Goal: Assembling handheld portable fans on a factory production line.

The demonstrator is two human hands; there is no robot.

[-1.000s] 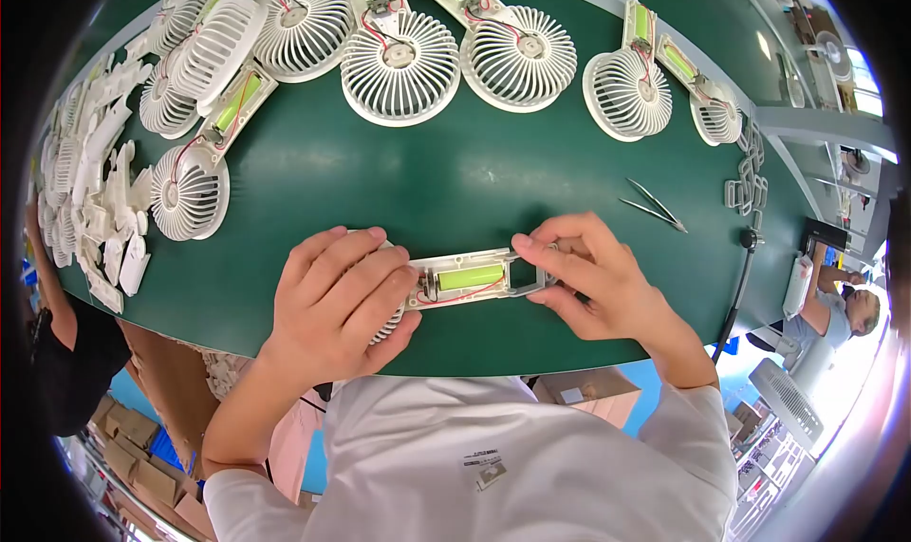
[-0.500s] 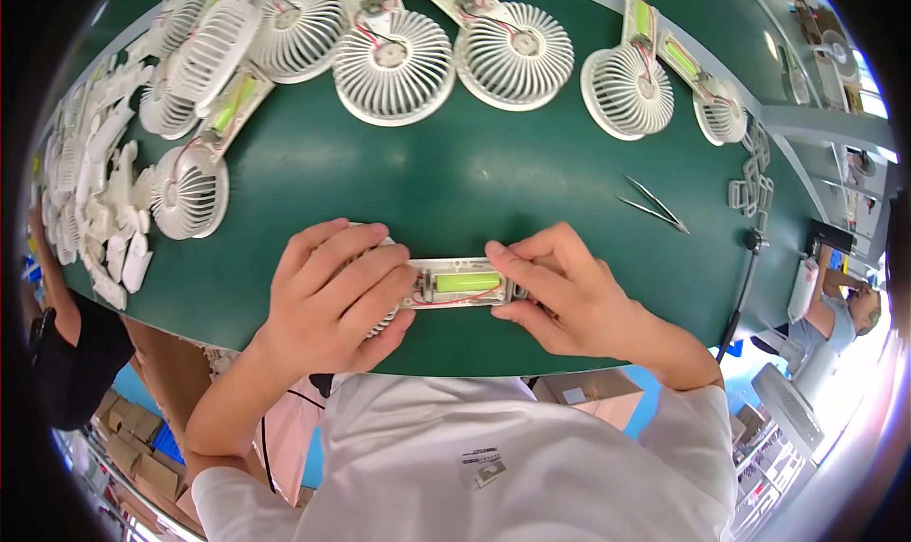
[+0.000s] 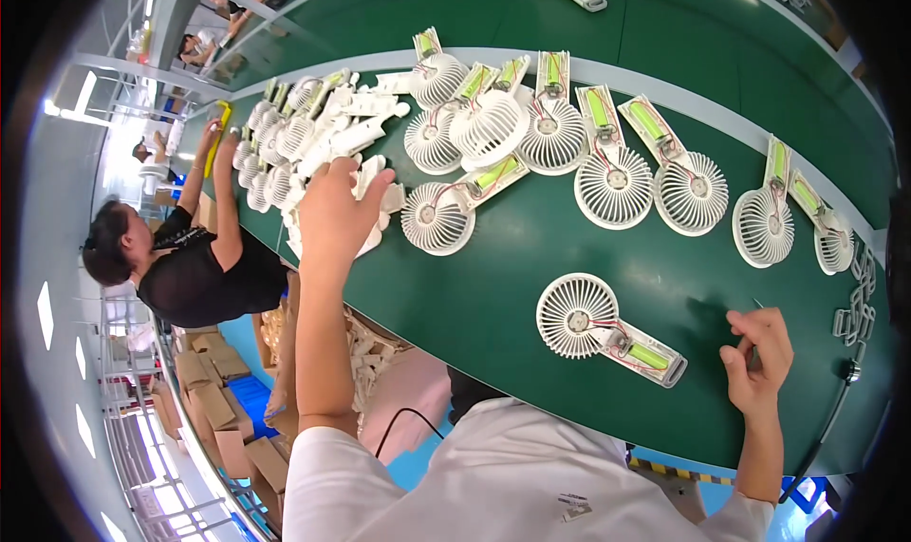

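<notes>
At the left my left hand (image 3: 334, 214) reaches over the near edge of a heap of white plastic parts (image 3: 349, 122), thumb spread from the fingers. Its fingertips are partly hidden, and nothing shows gripped in it. A white handheld fan half (image 3: 579, 322) lies in front of me, its round slatted cage to the left. The green battery (image 3: 647, 356) and red wires are exposed in its handle. Right of that handle my right hand (image 3: 759, 362) hovers with loosely curled fingers and the thumb apart. A thin tweezers tip (image 3: 757, 303) shows just beyond its fingers; the rest is covered.
Several opened fans (image 3: 615, 186) with green batteries line the far side of the green table (image 3: 493, 286). At the right lie grey chain-like links (image 3: 857, 300) and a black cable (image 3: 826, 423). A co-worker (image 3: 204, 267) sits at the left, with cardboard boxes (image 3: 213, 390) below.
Both hands have let go of the fan half, which now lies on the table. The left hand has moved to the white parts, the right toward the tweezers. The view has turned left.
</notes>
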